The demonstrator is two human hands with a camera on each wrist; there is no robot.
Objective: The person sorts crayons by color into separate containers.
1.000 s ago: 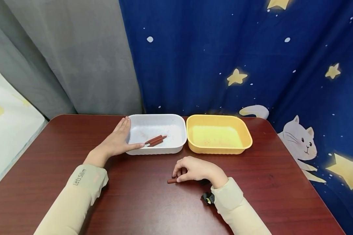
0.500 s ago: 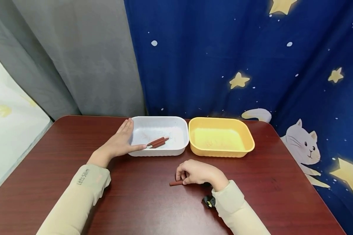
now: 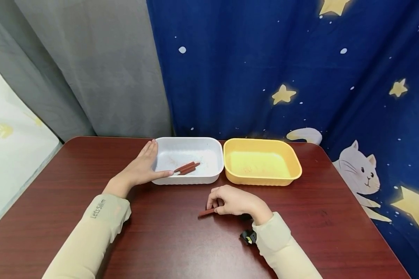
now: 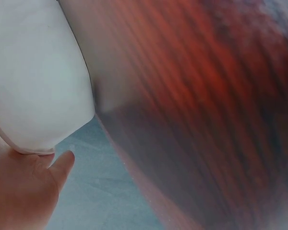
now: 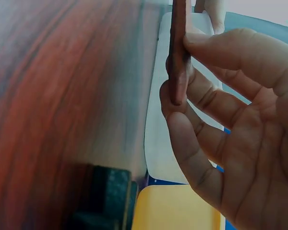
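Observation:
In the head view my right hand (image 3: pixel 233 200) pinches a short reddish-brown stick (image 3: pixel 206 212) with a narrowed tip, like a crayon, between thumb and fingers. It is held low over the table, slightly tilted; contact with the wood cannot be made out. The right wrist view shows the stick (image 5: pixel 178 52) between the thumb and bent fingers. My left hand (image 3: pixel 137 168) rests at the left end of the white tray (image 3: pixel 195 180), straight fingers along its side and thumb over the near rim. Several similar sticks (image 3: pixel 186 168) lie inside that tray, near the thumb.
Right of the white tray, almost touching it, stands a yellow tray (image 3: pixel 262 180). Both are near the far edge of the brown table (image 3: pixel 160 240). Grey and blue curtains (image 3: pixel 223 77) hang behind. A black device (image 3: pixel 248 236) sits under my right wrist.
The stick in my right hand has tipped, its gripped end now higher, and the hand has risen slightly. My left hand stays at the white tray. The head view has shifted a little.

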